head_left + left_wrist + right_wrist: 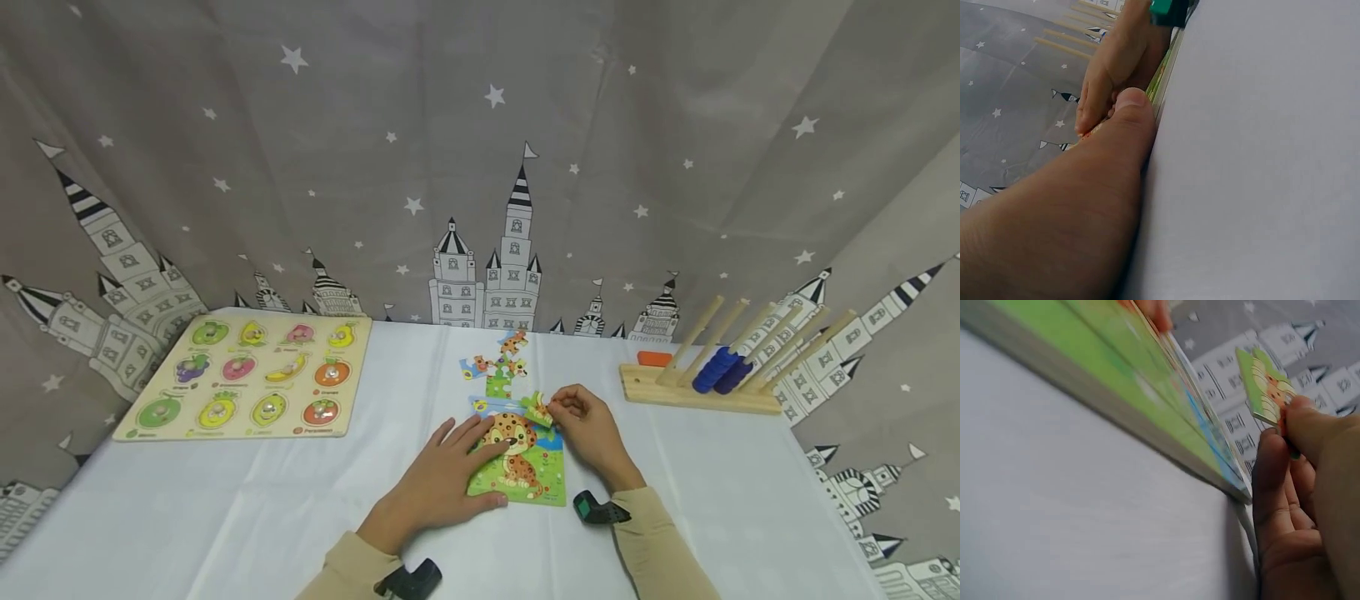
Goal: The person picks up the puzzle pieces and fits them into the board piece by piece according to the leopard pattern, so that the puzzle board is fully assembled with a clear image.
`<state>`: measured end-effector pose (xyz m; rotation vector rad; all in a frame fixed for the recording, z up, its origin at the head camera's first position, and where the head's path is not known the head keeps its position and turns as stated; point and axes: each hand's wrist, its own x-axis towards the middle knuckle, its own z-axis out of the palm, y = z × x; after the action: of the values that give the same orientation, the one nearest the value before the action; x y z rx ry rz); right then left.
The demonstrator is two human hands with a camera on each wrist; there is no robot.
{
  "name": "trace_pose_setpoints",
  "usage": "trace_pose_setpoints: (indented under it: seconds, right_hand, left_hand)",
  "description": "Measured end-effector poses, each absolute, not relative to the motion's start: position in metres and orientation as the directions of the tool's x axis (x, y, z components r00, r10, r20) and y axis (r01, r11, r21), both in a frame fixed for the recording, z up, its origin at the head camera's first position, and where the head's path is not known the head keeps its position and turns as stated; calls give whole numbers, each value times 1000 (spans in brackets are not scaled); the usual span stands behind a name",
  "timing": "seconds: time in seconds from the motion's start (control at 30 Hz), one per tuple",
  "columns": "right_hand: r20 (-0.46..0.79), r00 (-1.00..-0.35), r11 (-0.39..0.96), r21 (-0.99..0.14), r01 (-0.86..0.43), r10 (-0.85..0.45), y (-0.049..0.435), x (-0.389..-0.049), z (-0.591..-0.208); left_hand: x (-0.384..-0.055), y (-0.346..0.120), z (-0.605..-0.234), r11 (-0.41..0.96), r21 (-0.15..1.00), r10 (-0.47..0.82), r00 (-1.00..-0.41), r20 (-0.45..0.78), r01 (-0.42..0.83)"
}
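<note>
A square jigsaw puzzle board (553, 486) with a spotted leopard cub lies on the white table. My left hand (442, 471) rests on its left side, fingers spread and thumb along the lower edge. Between thumb and fingertips, my right hand (592, 427) pinches a green and orange puzzle piece (537, 409) at the board's upper right corner. In the right wrist view that puzzle piece (1266, 384) is raised on its edge, beyond the board's side (1147, 447). Several loose puzzle pieces (498, 383) lie in a cluster just behind the board.
To the left lies a wooden fruit peg puzzle (251, 400). At the back right stands a wooden bead rack (705, 397) with upright rods, blue beads (716, 369) and an orange piece (654, 358). A grey castle-print curtain (480, 167) hangs behind the table.
</note>
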<state>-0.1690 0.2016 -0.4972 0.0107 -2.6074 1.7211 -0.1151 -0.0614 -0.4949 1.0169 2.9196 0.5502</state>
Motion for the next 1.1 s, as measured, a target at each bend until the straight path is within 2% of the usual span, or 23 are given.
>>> trace_pose_setpoints:
  seconds: [0.33, 0.53, 0.73, 1.1]
  right_hand:
    - [-33, -990, 436, -899, -32, -141, 196, -127, -490]
    - [2, -967, 557, -817, -149, -256, 188, -119, -481]
    - [-5, -954, 686, -696, -211, -299, 175, -115, -477]
    - [28, -940, 742, -607, -286, -340, 170, -113, -472]
  left_hand:
    - [-115, -60, -494, 735, 338, 594, -799, 98, 588]
    - [-116, -59, -496, 744, 329, 593, -802, 76, 581]
    - [-117, -61, -497, 742, 321, 592, -800, 100, 589]
    - [-118, -59, -499, 742, 338, 583, -806, 98, 578]
